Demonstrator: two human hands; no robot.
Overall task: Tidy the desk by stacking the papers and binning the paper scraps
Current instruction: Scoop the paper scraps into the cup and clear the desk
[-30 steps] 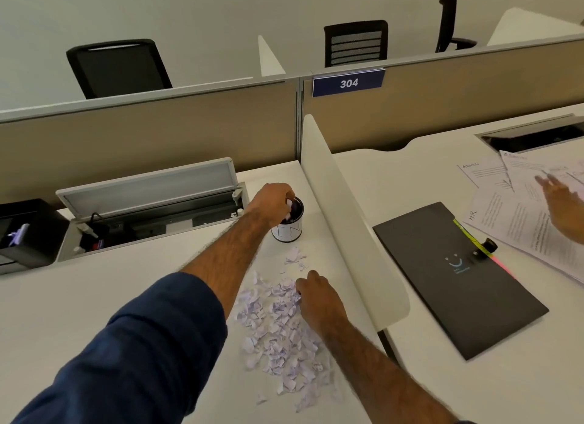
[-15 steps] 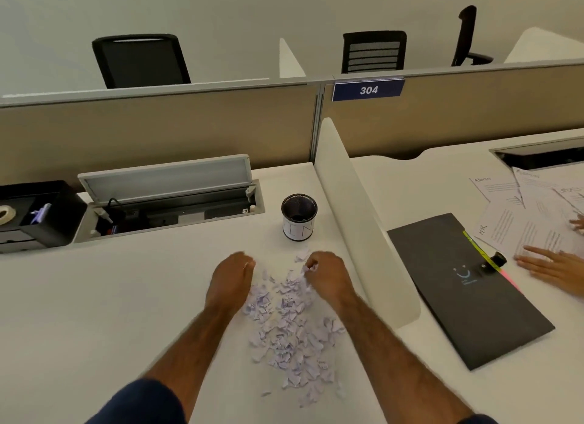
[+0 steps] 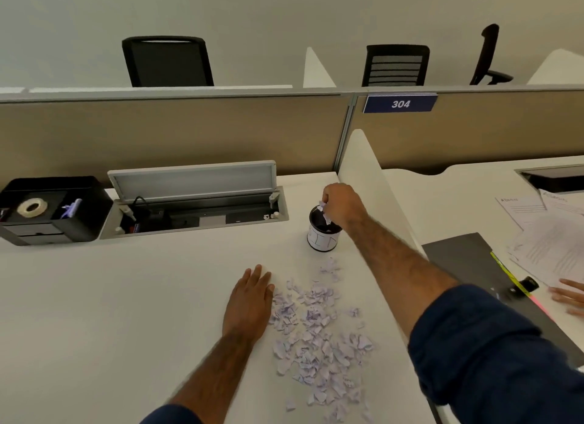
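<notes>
A heap of small torn white paper scraps (image 3: 319, 332) lies on the white desk (image 3: 126, 297) in front of me. A small black cup (image 3: 323, 232) with a white label stands behind the heap. My right hand (image 3: 343, 207) hovers over the cup's mouth and pinches a few scraps, some hanging into the opening. My left hand (image 3: 251, 300) lies flat on the desk, fingers straight, its edge touching the left side of the heap. Printed papers (image 3: 546, 234) lie spread on the neighbouring desk at the right.
A white divider panel (image 3: 376, 183) separates the two desks. An open cable tray (image 3: 196, 212) and a black organiser (image 3: 47, 208) with tape stand at the back left. A black folder (image 3: 474, 265) with a pen clip lies right, and another person's hand (image 3: 568, 295) rests near the papers.
My right hand rose from the heap with scraps and now hangs over the cup. My left hand flattened beside the heap. The view shifted slightly.
</notes>
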